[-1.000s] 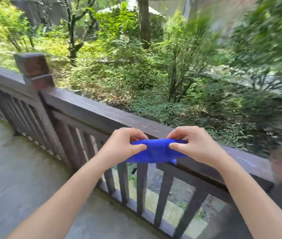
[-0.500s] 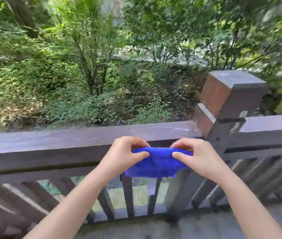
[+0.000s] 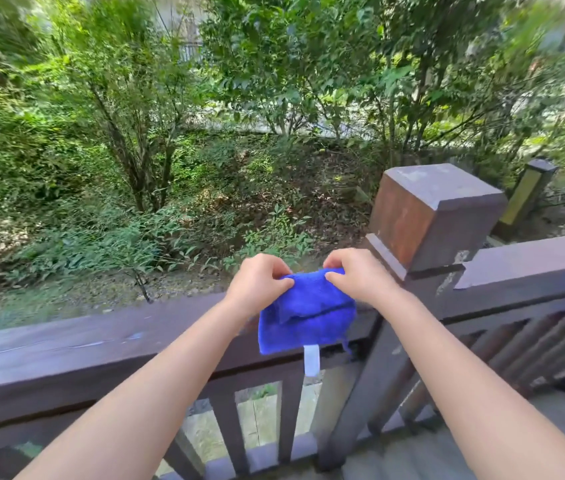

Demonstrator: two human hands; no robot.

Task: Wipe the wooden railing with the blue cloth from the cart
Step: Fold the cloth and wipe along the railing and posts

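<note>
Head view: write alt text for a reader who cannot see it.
Two bare hands, left hand and right hand, pinch the top edge of a blue cloth that hangs in front of a dark wooden railing. A square post rises to the right; green shrubs fill the background.

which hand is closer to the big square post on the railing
Right. The right hand pinches the blue cloth's top edge just left of the square post, nearly beside its base. The left hand holds the cloth's other corner, farther left.
</note>
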